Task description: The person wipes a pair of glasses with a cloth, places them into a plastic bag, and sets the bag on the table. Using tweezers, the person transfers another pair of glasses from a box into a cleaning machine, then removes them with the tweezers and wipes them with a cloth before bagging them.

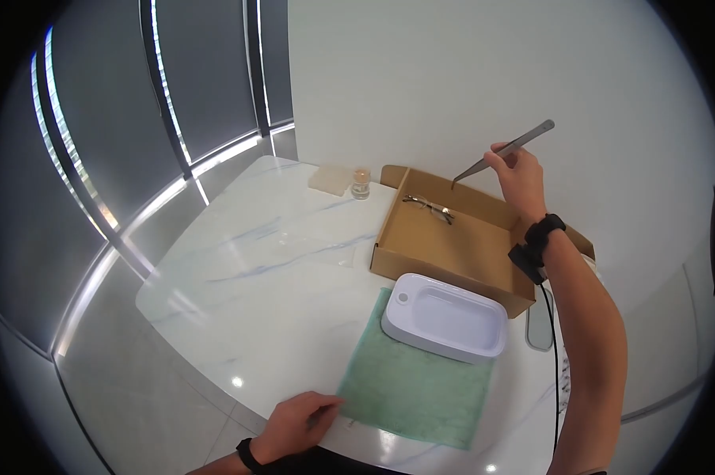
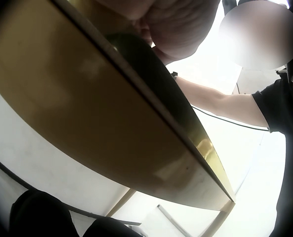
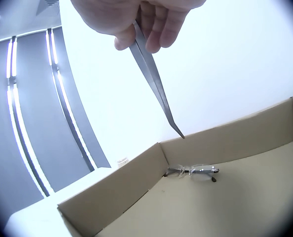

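Observation:
My right hand pinches a pair of grey metal tweezers over the far side of an open cardboard box. Their bent tip points down, above a pair of eyeglasses lying on the box floor. At the table's front edge, my left hand rests with loosely bent fingers beside the near left corner of a green cloth. A pale lavender oblong tub stands on the cloth, against the box's near side.
Left of the box stand a small glass jar with a tan top and a beige block. A grey rounded oblong object lies right of the tub. A black cable hangs from the right wrist. Behind the box rises a white wall.

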{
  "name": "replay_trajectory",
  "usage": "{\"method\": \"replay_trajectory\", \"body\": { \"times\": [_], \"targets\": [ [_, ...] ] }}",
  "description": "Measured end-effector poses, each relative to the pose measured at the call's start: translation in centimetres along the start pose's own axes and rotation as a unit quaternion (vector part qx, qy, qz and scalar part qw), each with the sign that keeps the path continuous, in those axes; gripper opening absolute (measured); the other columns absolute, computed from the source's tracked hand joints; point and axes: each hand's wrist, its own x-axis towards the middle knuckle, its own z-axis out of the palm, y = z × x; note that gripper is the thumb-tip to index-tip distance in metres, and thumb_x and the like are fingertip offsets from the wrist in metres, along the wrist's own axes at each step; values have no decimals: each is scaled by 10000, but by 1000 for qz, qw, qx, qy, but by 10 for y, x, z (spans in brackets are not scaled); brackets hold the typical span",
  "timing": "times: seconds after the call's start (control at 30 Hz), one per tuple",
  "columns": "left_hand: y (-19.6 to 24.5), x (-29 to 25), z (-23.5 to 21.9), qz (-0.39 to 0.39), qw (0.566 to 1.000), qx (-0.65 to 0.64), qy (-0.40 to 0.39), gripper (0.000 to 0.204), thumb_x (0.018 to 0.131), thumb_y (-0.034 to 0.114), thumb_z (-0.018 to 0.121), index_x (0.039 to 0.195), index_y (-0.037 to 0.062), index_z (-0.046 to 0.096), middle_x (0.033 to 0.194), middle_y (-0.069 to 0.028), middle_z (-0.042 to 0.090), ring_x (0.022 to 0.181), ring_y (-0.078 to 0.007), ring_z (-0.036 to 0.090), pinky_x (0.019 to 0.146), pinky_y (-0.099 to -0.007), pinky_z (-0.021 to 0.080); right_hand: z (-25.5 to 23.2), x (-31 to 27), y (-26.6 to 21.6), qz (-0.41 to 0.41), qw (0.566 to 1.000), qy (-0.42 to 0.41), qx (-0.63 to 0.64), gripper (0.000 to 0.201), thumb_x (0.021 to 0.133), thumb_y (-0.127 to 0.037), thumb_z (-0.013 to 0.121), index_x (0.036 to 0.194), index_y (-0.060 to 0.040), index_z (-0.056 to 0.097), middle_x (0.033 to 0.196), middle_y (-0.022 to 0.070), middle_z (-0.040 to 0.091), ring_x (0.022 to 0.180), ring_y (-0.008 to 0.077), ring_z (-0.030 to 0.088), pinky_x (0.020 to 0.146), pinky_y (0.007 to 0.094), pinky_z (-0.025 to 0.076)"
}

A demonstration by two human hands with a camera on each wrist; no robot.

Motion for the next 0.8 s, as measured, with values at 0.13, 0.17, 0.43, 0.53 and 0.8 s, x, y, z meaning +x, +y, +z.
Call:
{"method": "replay_trajectory", "body": {
  "times": [0.13,0.17,0.43,0.53,0.8],
  "targets": [
    [5,2,3,7,1000,12,10,199,836,26,694,1030,71,692,820,-86,667,658,-210,644,588,-290,526,-1,4,23,34,999,-2,-6,316,870,-221,700,1043,42,672,943,141,728,855,209,712,799,326,549],
    [5,3,3,11,1000,9,2,199,836,26,694,1030,71,692,820,-86,667,658,-210,644,588,-290,526,5,5,30,61,997,2,40,315,869,-217,703,1047,41,670,939,141,725,832,202,711,776,316,558],
    [10,5,-2,-52,998,34,-23,171,829,26,697,997,56,708,818,-100,680,663,-199,659,606,-285,529,42,15,61,160,974,-74,140,341,905,-191,688,1123,63,622,979,134,680,833,164,669,750,278,561],
    [12,4,0,-69,997,44,-16,168,831,21,696,995,57,708,813,-104,678,653,-197,656,605,-287,531,57,15,69,172,968,-94,156,311,909,-175,683,1119,46,618,964,118,671,837,155,658,752,280,559],
    [10,5,1,-59,998,35,-13,175,819,-8,699,983,53,709,795,-94,669,639,-181,653,580,-271,526,69,14,60,108,987,-91,70,237,850,-199,711,996,-15,684,815,72,701,733,151,657,697,300,517]
  ]
}}
